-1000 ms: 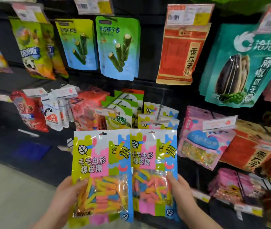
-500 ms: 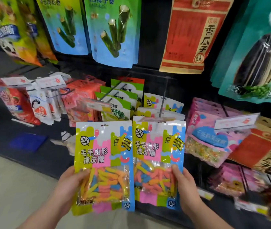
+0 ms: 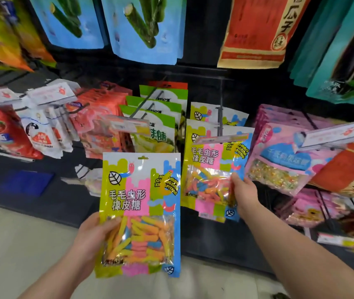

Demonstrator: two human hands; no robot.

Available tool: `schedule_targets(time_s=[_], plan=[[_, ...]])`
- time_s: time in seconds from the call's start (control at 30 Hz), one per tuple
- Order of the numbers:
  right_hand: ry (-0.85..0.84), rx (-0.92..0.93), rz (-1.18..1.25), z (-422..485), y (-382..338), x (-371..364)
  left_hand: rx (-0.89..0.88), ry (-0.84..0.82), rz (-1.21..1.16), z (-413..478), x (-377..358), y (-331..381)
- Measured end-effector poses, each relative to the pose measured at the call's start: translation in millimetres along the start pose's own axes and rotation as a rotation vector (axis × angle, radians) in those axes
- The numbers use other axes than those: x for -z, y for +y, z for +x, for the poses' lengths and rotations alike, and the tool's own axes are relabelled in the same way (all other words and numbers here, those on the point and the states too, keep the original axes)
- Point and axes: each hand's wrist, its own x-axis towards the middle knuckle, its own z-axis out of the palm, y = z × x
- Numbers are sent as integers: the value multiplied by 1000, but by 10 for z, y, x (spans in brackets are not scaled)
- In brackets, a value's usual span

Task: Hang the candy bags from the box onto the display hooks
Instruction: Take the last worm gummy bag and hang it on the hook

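Glossy plastic candy bag (image 3: 141,212) in my left hand (image 3: 92,236), clear crinkly window, thin metal hook (image 3: 220,117), matt black backboard (image 3: 204,87)

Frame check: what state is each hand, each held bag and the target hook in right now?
left hand: grips the lower left edge of one gummy bag.
left gummy bag: held upright in front of the rack, not hung.
right hand: pinches the right edge of a second bag.
right gummy bag: raised with its top at the price label; threaded or not, cannot tell.
hook: carries matching bags further back.
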Motion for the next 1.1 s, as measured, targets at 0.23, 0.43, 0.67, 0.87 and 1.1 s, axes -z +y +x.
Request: schedule_targets(time_s=[0.23,0.43,0.67,0.87,1.1], plan=[[18,-39,-46,271,-11,-126,9,-14,26,110,-29,-84],[-10,6,-103,233,65,-3,32,-93,55,120,-100,-87],[-69,50,-284,-281,137,267,21,-218,102,135,-377,-120],[-374,88,-153,-1097,200,437,6,-357,79,102,-840,-89],[-163,220,-119,-955,70,504,-82,-366,125,163,-1243,-16]])
